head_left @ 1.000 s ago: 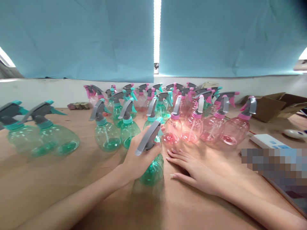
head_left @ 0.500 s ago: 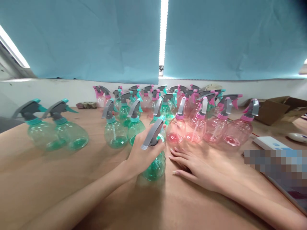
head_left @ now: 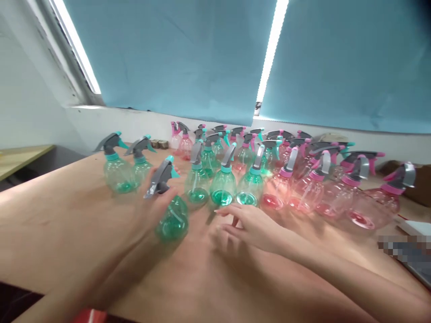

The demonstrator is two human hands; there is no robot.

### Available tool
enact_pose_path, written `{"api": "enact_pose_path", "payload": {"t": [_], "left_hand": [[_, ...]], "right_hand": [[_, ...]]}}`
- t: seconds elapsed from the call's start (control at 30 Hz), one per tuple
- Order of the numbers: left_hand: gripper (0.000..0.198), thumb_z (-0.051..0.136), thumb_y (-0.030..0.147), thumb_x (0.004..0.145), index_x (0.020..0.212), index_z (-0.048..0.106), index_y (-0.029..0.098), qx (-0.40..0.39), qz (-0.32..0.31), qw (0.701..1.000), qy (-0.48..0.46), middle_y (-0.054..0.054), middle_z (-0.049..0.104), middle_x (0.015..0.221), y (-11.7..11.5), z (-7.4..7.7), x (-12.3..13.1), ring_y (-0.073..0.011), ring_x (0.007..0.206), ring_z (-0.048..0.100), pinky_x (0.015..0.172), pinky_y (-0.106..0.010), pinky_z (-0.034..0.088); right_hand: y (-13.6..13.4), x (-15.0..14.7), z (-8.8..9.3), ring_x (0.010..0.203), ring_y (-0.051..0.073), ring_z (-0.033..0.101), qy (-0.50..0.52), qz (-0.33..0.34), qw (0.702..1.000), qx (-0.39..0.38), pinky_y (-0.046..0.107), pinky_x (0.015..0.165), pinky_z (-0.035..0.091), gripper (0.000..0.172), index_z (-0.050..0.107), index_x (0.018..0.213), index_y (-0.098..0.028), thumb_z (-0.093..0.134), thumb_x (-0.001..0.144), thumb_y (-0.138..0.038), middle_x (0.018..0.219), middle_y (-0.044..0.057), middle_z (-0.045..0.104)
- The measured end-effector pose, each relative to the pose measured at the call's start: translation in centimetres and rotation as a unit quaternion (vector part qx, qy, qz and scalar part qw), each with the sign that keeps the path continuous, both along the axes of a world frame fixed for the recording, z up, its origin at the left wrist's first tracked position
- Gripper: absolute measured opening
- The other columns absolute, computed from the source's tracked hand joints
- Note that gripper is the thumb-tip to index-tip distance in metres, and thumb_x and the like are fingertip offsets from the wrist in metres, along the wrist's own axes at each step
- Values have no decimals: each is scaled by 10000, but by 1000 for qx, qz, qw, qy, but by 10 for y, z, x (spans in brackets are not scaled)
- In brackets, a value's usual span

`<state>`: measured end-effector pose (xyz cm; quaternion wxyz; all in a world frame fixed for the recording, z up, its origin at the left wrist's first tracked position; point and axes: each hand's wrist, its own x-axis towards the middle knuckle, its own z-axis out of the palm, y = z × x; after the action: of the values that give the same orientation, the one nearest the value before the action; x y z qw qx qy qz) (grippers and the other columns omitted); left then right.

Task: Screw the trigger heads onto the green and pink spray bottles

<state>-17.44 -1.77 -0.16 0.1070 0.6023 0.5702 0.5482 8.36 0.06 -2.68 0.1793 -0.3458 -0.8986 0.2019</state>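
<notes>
My left hand (head_left: 156, 199) is wrapped round the neck of a green spray bottle (head_left: 175, 220) with a grey and turquoise trigger head, slightly tilted and left of centre. Near the middle, my right hand (head_left: 249, 224) is over the table, holding nothing, its fingers loosely bent and apart. Just beyond its fingertips stand green spray bottles (head_left: 223, 186) in a short row. Pink spray bottles (head_left: 278, 188) continue that row to the right. Two more green spray bottles (head_left: 121, 172) stand at the left, beyond my left hand.
Behind the front row, several pink and green bottles (head_left: 208, 157) crowd toward the wall. The wooden table (head_left: 50, 215) has its edge at the lower left. A blurred-out flat object (head_left: 407, 255) lies at right, near a cardboard box (head_left: 419, 188). Blue blinds (head_left: 168, 54) hang behind.
My left hand has carried the green spray bottle left, away from the row. My right hand has shifted left toward the green bottles. The view has turned left and tilted.
</notes>
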Motion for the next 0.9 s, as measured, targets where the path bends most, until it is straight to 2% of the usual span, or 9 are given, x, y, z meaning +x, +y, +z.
{"api": "enact_pose_path", "payload": {"t": [0.1, 0.17, 0.3, 0.4, 0.5, 0.63, 0.77, 0.9], "left_hand": [[209, 643, 189, 730, 935, 630, 230, -2, 80, 997, 15, 72, 458, 614, 4, 8, -17, -119, 575, 404, 576, -266, 334], [146, 635, 201, 709, 854, 622, 220, 1, 100, 995, 26, 73, 452, 600, 10, 11, -22, -115, 563, 400, 569, -261, 337], [59, 585, 248, 714, 756, 593, 209, 25, 103, 992, 65, 61, 456, 617, 26, 12, -26, -111, 563, 405, 560, -252, 337], [52, 573, 251, 710, 706, 581, 199, 23, 96, 992, 75, 57, 470, 610, 39, 11, -28, -110, 575, 415, 571, -248, 342], [58, 586, 251, 713, 701, 591, 195, 20, 96, 992, 81, 58, 482, 594, 49, 10, -31, -110, 570, 422, 568, -246, 343], [68, 590, 246, 736, 686, 593, 199, 25, 97, 991, 85, 58, 495, 583, 60, 9, -32, -110, 558, 431, 565, -245, 349], [74, 591, 248, 765, 758, 648, 202, 35, 96, 991, 86, 39, 565, 635, 69, 5, -31, -128, 610, 499, 607, -253, 384], [85, 596, 248, 777, 794, 667, 204, 43, 96, 991, 87, 30, 575, 635, 79, 1, -33, -139, 620, 506, 630, -264, 400]], "right_hand": [[11, -27, 10, 763, 188, 692, 28, -39, 998, 32, 371, 803, 526, 289, 633, 1188, -193, 596, 939, -332, 1151, 71, 700], [18, -42, 14, 863, 215, 693, 44, -75, 995, 49, 378, 865, 503, 332, 607, 1225, -169, 594, 943, -343, 1188, 95, 683], [30, -64, 21, 1115, 294, 629, 57, -137, 988, 40, 397, 953, 455, 474, 536, 1323, -103, 605, 936, -368, 1239, 162, 657], [37, -74, 25, 1167, 339, 600, 51, -160, 986, 18, 427, 957, 449, 562, 487, 1370, -48, 612, 927, -371, 1231, 216, 650], [40, -83, 29, 1081, 344, 650, 48, -174, 983, -16, 429, 903, 482, 651, 427, 1422, -27, 605, 925, -408, 1182, 234, 664], [41, -92, 31, 943, 325, 697, 49, -178, 981, -59, 412, 803, 521, 752, 324, 1499, -78, 580, 922, -487, 1055, 185, 708], [46, -99, 29, 864, 306, 703, 56, -192, 976, -90, 413, 751, 534, 822, 229, 1537, -114, 541, 920, -557, 1090, 185, 693], [53, -105, 29, 801, 269, 702, 67, -206, 970, -113, 388, 713, 542, 817, 189, 1539, -104, 484, 940, -575, 1123, 195, 675]]}}
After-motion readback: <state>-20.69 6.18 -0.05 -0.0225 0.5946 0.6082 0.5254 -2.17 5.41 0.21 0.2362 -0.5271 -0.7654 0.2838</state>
